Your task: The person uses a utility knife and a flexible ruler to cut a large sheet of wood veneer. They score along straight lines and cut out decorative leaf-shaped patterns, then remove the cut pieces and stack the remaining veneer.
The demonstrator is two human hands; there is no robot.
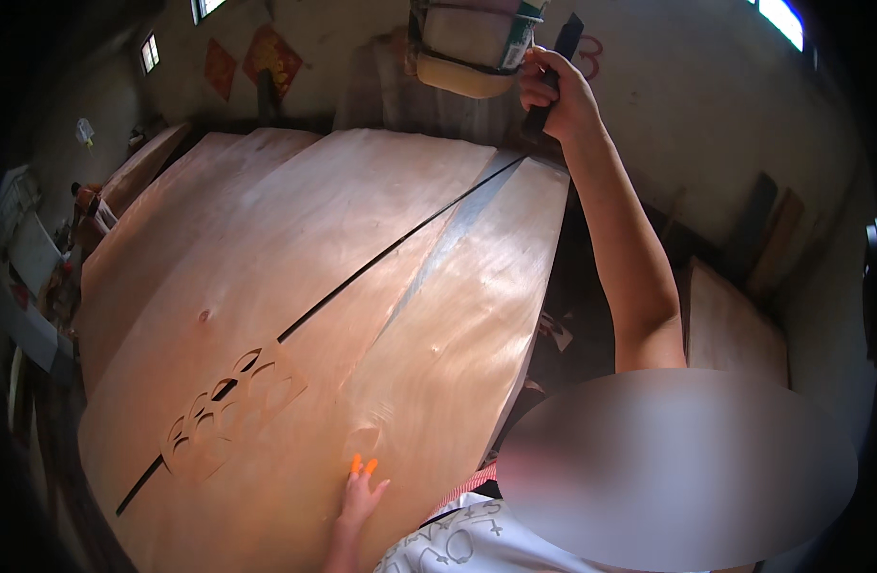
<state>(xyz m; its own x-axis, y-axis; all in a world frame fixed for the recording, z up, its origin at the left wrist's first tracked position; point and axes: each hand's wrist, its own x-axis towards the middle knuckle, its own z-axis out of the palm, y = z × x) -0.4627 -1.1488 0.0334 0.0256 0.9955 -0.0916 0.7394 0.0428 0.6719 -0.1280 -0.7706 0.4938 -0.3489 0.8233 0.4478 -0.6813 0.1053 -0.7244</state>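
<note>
At the lower middle my left hand (pixel 364 489) lies with fingers apart on a broad pale wood veneer sheet (pixel 295 239), orange covers on two fingertips. A small oval mark or patch (pixel 366 440) shows just beyond those fingertips. My right hand (pixel 565 94), raised at the far right end of the sheets, grips a dark flat bar-like tool (pixel 566 40); its exact kind cannot be made out. Below it begins a thin black line (pixel 400 248), running down-left across the veneer. A thin wood piece with oval cut-outs (pixel 236 406) lies over part of this line.
A white, green and yellow container (pixel 472 53) is by the far wall. Several veneer sheets overlap, with a greyish wedge (pixel 448 239) between two. Boards (pixel 735 325) stand at right; odds and ends (pixel 52 267) crowd the left edge. The lower right is blurred.
</note>
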